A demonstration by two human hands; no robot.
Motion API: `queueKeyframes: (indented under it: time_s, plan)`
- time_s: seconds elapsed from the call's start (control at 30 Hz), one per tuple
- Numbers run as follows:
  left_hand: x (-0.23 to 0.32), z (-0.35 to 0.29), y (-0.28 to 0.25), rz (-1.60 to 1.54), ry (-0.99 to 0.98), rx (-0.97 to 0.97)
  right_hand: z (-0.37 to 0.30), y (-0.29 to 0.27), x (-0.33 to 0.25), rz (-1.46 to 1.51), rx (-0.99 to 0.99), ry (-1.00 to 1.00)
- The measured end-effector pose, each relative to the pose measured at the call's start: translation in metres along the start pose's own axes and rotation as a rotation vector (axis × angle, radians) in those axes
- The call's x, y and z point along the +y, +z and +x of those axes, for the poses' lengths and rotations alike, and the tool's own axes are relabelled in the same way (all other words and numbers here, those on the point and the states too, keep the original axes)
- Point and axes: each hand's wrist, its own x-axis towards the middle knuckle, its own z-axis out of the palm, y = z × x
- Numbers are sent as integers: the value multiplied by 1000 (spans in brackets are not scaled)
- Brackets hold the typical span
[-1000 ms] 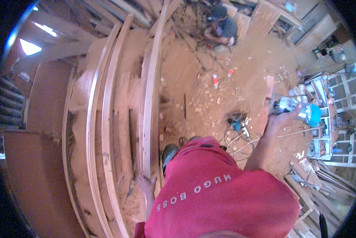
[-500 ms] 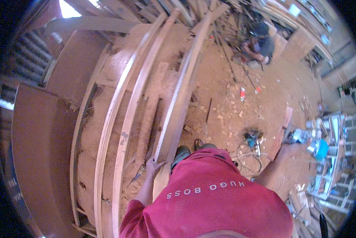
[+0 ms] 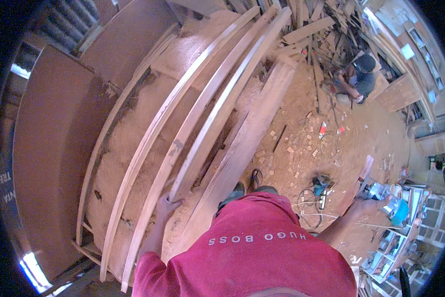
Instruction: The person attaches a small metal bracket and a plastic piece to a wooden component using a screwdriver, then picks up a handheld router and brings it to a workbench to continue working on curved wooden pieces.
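Observation:
My left hand point(image 3: 168, 205) is wrapped around the near end of a long wooden beam point(image 3: 228, 103), which runs away from me toward the far side. Two more long beams, a middle one point(image 3: 197, 112) and an outer one point(image 3: 159, 121), lie roughly parallel on its left. A wide plank point(image 3: 250, 133) extends along its right side, close to my legs. Out to the right, my right hand point(image 3: 370, 204) grips a silver and teal power tool point(image 3: 396, 212); its fingers show only partly. A narrow reddish board point(image 3: 354, 190) is beside that tool.
Another person point(image 3: 362, 81) crouches at the far right near piled scrap wood point(image 3: 326, 34). A corded teal power tool point(image 3: 320, 185) sits on the floor among wood offcuts point(image 3: 294, 151). Large brown panels point(image 3: 59, 148) stand at left. A cluttered shelf point(image 3: 381, 260) is at lower right.
My left hand has shifted the beam leftward, toward the other two beams, uncovering the wide plank. The view has turned. My right hand and the power tool appear lower in the picture.

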Motion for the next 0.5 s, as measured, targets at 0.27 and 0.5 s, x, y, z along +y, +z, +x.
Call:
queueKeyframes:
  time_s: [0.27, 0.5]
  plan:
    - [-37, 46, -105, 385, -84, 273, -62, -2, -39, 11, -162, 53]
    - [-131, 95, -127, 451, -4, 315, -135, 3, -43, 24, -386, 37]
